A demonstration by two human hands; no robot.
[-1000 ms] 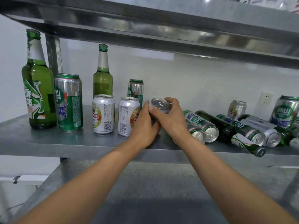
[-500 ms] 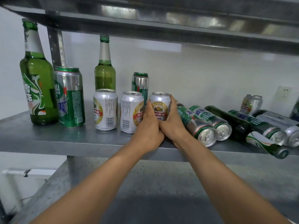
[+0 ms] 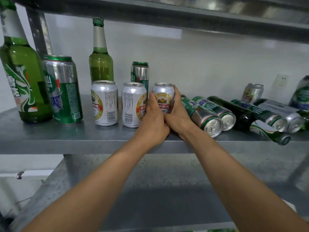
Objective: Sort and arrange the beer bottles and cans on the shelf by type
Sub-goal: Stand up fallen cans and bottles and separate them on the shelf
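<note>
A short white can with a red and gold label [image 3: 163, 97] stands upright on the metal shelf [image 3: 66, 138]. My left hand [image 3: 153, 119] and my right hand [image 3: 178, 117] grip it from both sides. To its left stand two matching white cans [image 3: 104, 102] [image 3: 133, 104]. Behind them are a tall green and silver can [image 3: 140, 73] and a green bottle [image 3: 100, 52]. At far left stand a big green bottle [image 3: 20, 77] and another tall green can [image 3: 62, 89].
Right of my hands, several tall cans [image 3: 205, 116] and dark green bottles [image 3: 267, 130] lie on their sides, tops toward the shelf's front edge. One white can [image 3: 252, 93] stands at the back right. An upper shelf [image 3: 184, 17] hangs close above; a lower shelf [image 3: 150, 190] sits below.
The white can was tilted in both hands a second ago. It now stands upright on the shelf beside the other two white cans, still held.
</note>
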